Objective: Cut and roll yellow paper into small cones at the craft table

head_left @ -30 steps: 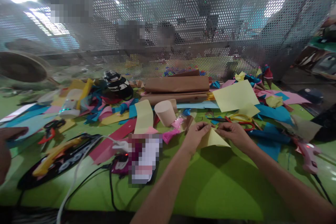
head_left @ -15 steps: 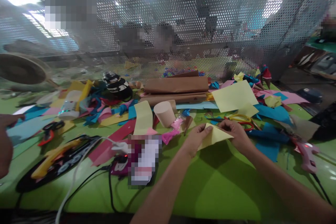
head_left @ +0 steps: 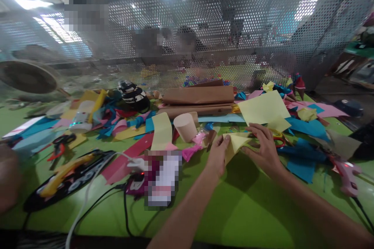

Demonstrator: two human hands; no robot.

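Note:
A piece of pale yellow paper, folded or curled toward a point on its right side, is held above the green table. My left hand pinches its left edge between thumb and fingers. My right hand is at the paper's pointed right end, thumb and fingers spread apart around it; whether it touches the paper is hard to tell. Beyond my right hand lie yellow-handled scissors, partly hidden. A cream paper roll and a pink wrapped piece lie left of my left hand.
A pink glue gun lies at the right with its cord. A large yellow sheet, blue paper and folded brown paper are behind. Cables run around a purple power block. Another person's hand is at the far left.
My right hand has loosened its pinch and spread its fingers at the paper's right end. The paper looks more curled, still in my left hand. The other person's hand at the left has moved.

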